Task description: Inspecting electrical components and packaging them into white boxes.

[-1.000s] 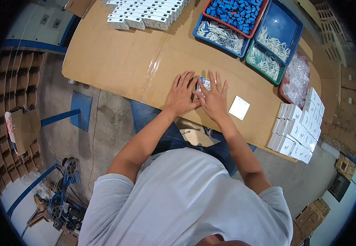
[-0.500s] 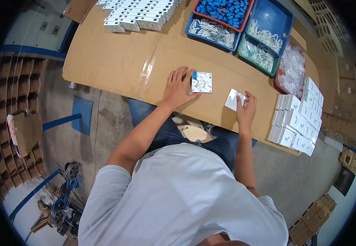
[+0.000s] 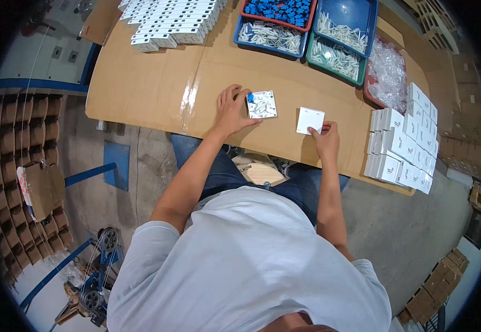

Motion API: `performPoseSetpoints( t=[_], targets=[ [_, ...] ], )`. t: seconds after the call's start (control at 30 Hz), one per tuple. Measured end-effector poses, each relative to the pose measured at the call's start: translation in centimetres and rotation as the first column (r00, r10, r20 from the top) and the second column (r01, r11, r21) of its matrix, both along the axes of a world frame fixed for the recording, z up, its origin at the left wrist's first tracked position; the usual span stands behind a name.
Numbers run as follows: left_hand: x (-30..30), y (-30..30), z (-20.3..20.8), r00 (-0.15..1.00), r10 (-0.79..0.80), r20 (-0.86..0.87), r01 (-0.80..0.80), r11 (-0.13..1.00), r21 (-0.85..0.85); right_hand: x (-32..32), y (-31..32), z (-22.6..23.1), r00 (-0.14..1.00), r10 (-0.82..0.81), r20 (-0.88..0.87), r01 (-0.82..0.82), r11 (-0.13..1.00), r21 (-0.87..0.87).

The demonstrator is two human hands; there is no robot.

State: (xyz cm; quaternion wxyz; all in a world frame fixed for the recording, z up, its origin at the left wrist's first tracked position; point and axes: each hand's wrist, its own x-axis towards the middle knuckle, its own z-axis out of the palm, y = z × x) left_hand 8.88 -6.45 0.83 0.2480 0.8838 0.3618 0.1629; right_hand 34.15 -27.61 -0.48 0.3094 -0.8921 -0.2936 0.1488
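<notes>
A small open white square box [image 3: 262, 105] lies on the cardboard-topped table, with white pieces inside and a blue piece [image 3: 250, 97] at its upper left corner. My left hand [image 3: 231, 113] grips this box by its left side, fingers at the far corner and thumb along the near edge. To the right, my right hand [image 3: 326, 139] pinches a flat white square lid [image 3: 310, 120] at its lower right corner, thumb on top. A gap of bare cardboard separates lid and box.
Trays at the far right hold blue parts [image 3: 276, 10], white pieces [image 3: 271, 36] and clear plastic bags [image 3: 387, 72]. Stacked white boxes [image 3: 403, 146] stand at the right edge. Rows of white boxes [image 3: 174, 25] fill the far left. The table's near edge [image 3: 157, 130] runs before my legs.
My right hand has shifted its hold to the lid's lower right corner, and the lid has turned straighter. The left hand stays at the open box, which is now slightly tilted. The whole view has shifted.
</notes>
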Motion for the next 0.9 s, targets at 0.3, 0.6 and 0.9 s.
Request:
performPoseSetpoints(
  t=[0.3, 0.6, 0.9],
  targets=[
    [-0.1, -0.9, -1.2, 0.955, 0.068, 0.289, 0.017, 0.960, -0.280, 0.1, -0.9, 2.6, 0.743, 0.117, -0.660, 0.168, 0.921, 0.352],
    [1.7, -5.6, 9.2, 0.593, 0.565, 0.574, 0.672, 0.045, -0.739, 3.5, -3.9, 1.5, 0.057, 0.598, -0.800, 0.796, 0.456, 0.397],
    [3.0, -5.2, 10.8, 0.534, 0.728, 0.431, 0.805, -0.282, -0.522, 1.6, -1.2, 9.1, -0.017, 0.805, -0.593, 0.671, 0.449, 0.590]
  ],
)
